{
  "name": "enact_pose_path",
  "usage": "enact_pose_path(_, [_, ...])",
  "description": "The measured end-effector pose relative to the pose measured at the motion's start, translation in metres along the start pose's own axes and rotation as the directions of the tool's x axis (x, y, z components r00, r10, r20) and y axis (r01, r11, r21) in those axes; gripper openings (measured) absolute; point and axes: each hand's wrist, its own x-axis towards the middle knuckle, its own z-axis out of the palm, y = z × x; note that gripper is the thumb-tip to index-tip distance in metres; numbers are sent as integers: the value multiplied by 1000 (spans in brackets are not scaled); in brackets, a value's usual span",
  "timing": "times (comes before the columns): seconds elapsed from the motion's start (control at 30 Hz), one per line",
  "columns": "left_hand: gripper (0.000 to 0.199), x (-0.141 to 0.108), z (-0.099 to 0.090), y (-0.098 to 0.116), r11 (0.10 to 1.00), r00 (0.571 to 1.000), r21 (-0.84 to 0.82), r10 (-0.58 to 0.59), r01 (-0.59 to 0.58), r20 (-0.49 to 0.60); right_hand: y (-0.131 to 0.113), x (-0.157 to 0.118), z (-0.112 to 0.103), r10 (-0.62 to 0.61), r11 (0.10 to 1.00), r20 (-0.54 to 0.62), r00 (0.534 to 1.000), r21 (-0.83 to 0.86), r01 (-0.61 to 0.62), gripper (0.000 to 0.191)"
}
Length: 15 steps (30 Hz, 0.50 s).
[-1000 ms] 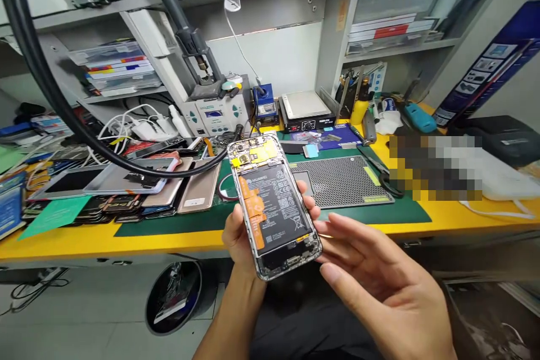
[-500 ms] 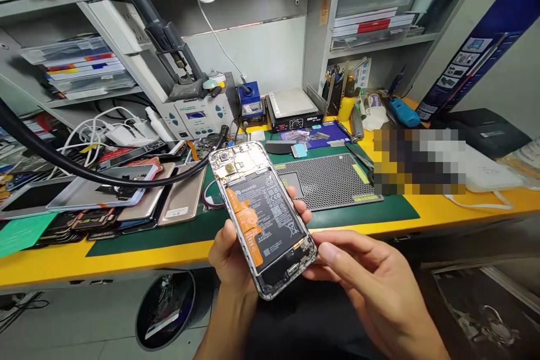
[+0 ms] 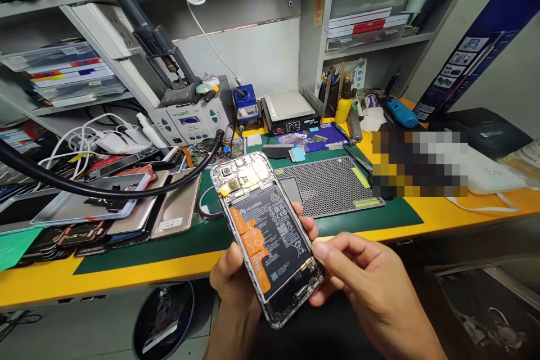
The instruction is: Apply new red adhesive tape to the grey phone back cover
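Observation:
An opened smartphone point(image 3: 264, 236) with its back cover off is held tilted over the bench's front edge. Its black Huawei battery point(image 3: 274, 225) shows, with orange pull tabs point(image 3: 253, 242) along one side and bare metal shields at the top end. My left hand point(image 3: 232, 275) is closed round the phone from below, thumb on its left edge and fingertips at the right edge. At the lower right edge, my right hand point(image 3: 358, 275) pinches the frame between thumb and fingers. The fingertips behind the phone are hidden.
Behind the phone lies a perforated mat point(image 3: 333, 185) on a green work mat point(image 3: 379, 219). A hot-air station point(image 3: 189, 118) and a heating plate point(image 3: 291, 112) stand farther back. Phone parts are stacked left. A black hose point(image 3: 126, 191) crosses the left side; below is a bin point(image 3: 164, 320).
The phone and both hands have shifted slightly down and right in view. My right thumb has come onto the phone's lower right edge. The background has shifted a little left as the camera turned.

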Motion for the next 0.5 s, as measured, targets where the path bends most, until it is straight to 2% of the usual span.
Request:
enact_pose_path(0.13, [70, -1, -2, 1, 999, 1000, 30, -15, 15, -6, 2, 1, -1, 17, 1000, 1, 1000, -2, -17, 41])
enact_pose_path(0.37, [79, -2, -16, 2, 989, 996, 120, -85, 84, -1, 1, 7, 1, 67, 997, 3, 998, -31, -67, 50])
enact_pose_path(0.5, [85, 2, -21, -7, 994, 996, 63, -88, 88, -1, 4, 7, 0, 25, 970, -89, 996, -237, -46, 62])
